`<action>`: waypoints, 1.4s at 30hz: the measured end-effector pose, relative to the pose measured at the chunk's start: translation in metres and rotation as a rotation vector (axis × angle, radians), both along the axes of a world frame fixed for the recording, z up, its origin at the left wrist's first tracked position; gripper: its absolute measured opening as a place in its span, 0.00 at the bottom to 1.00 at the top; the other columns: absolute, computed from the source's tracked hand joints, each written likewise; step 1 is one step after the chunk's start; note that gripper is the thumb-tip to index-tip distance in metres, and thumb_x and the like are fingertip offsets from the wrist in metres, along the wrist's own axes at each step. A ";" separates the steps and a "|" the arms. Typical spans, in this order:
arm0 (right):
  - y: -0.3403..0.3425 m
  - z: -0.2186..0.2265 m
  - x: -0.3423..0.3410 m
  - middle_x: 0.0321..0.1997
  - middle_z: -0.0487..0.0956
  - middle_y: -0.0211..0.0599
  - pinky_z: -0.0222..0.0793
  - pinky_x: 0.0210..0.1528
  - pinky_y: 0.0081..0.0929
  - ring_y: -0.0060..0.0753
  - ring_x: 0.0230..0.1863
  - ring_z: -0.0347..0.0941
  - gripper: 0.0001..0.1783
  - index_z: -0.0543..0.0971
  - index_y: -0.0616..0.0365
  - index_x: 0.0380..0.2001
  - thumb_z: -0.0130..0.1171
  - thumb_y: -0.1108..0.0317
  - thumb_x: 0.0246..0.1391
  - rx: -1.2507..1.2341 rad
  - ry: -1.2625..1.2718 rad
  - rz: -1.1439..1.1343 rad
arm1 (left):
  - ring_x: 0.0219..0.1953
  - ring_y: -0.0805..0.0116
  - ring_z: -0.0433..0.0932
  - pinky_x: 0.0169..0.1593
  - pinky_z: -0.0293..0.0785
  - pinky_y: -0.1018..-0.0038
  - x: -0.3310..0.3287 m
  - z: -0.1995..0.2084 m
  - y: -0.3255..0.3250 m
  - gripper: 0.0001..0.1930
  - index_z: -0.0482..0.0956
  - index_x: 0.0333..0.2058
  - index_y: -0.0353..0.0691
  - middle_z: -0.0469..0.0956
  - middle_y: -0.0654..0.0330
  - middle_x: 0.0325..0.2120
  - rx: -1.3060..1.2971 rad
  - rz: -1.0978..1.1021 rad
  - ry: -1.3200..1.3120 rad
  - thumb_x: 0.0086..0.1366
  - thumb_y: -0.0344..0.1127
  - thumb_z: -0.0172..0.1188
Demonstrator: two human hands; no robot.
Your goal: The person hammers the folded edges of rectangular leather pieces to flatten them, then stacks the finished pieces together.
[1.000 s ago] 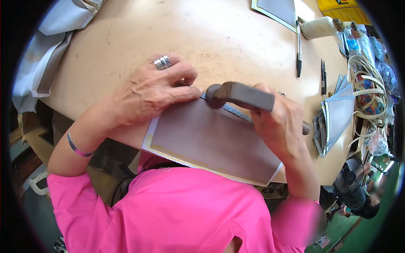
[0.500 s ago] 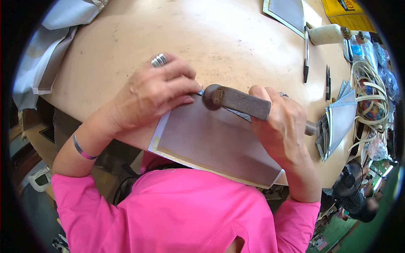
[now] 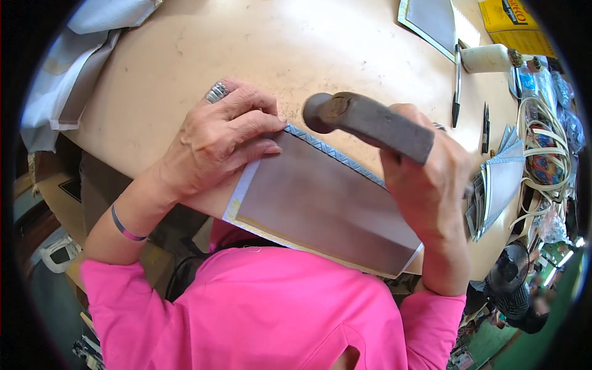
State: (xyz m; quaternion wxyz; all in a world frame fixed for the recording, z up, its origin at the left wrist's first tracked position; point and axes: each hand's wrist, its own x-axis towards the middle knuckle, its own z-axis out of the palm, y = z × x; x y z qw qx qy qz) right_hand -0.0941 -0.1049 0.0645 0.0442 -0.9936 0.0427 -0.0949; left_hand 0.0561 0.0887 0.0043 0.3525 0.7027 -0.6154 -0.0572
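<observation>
A grey-brown sheet (image 3: 320,197) with pale borders lies at the table's near edge, its far edge folded into a patterned blue-grey strip. My left hand (image 3: 225,132) pinches the far left corner of this sheet, fingers bent and pressed together; a silver ring and a bracelet are on that hand and wrist. In my right hand (image 3: 428,169) is a ball-peen hammer (image 3: 370,126), gripped by its handle just below the head. The hammer's dark, worn metal head hangs above the folded edge, apart from it, with the rounded end toward my left hand.
A stack of small trimmed pieces (image 3: 502,185) lies on the right, near a black pointed tool (image 3: 486,127), a pen (image 3: 457,86) and a white bottle (image 3: 487,58). Beyond are a yellow box (image 3: 518,28) and another sheet (image 3: 430,24). Coiled pale cord (image 3: 546,148) borders the right. Grey-white material (image 3: 80,80) hangs at the left.
The hammer head has risen off the folded edge, which now shows along much of its length. My right hand has moved slightly right with it; my left hand still pinches the corner.
</observation>
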 end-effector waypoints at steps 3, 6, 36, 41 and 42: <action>0.002 -0.015 0.002 0.20 0.71 0.35 0.65 0.20 0.33 0.38 0.20 0.73 0.04 0.71 0.51 0.29 0.50 0.71 0.48 0.006 0.048 0.044 | 0.38 0.59 0.73 0.41 0.70 0.68 -0.002 -0.001 -0.001 0.13 0.77 0.32 0.40 0.74 0.60 0.34 -0.007 0.029 0.000 0.46 0.32 0.67; -0.005 0.002 0.009 0.19 0.71 0.37 0.66 0.20 0.34 0.40 0.20 0.72 0.04 0.71 0.52 0.29 0.51 0.71 0.48 0.002 0.060 0.055 | 0.39 0.58 0.72 0.42 0.69 0.68 -0.003 -0.002 0.002 0.16 0.76 0.34 0.39 0.74 0.58 0.35 -0.015 0.047 0.020 0.44 0.30 0.68; -0.005 -0.023 -0.022 0.20 0.71 0.34 0.66 0.21 0.34 0.37 0.19 0.71 0.05 0.71 0.51 0.26 0.50 0.75 0.45 0.114 -0.034 0.100 | 0.47 0.51 0.70 0.50 0.67 0.62 -0.014 0.017 -0.003 0.25 0.74 0.46 0.41 0.72 0.52 0.44 0.165 0.093 -0.026 0.46 0.29 0.66; -0.045 -0.020 -0.044 0.23 0.76 0.39 0.69 0.25 0.37 0.43 0.24 0.75 0.03 0.72 0.53 0.28 0.49 0.73 0.47 0.197 0.008 -0.117 | 0.37 0.56 0.73 0.43 0.69 0.64 -0.024 0.043 -0.028 0.17 0.76 0.38 0.41 0.73 0.57 0.33 0.392 -0.001 0.005 0.47 0.29 0.65; -0.053 -0.024 -0.052 0.24 0.77 0.41 0.70 0.26 0.38 0.44 0.25 0.76 0.03 0.72 0.54 0.29 0.48 0.71 0.49 0.199 0.012 -0.171 | 0.36 0.57 0.73 0.42 0.69 0.64 -0.022 0.047 -0.032 0.14 0.76 0.36 0.41 0.72 0.57 0.32 0.421 -0.038 -0.049 0.48 0.29 0.64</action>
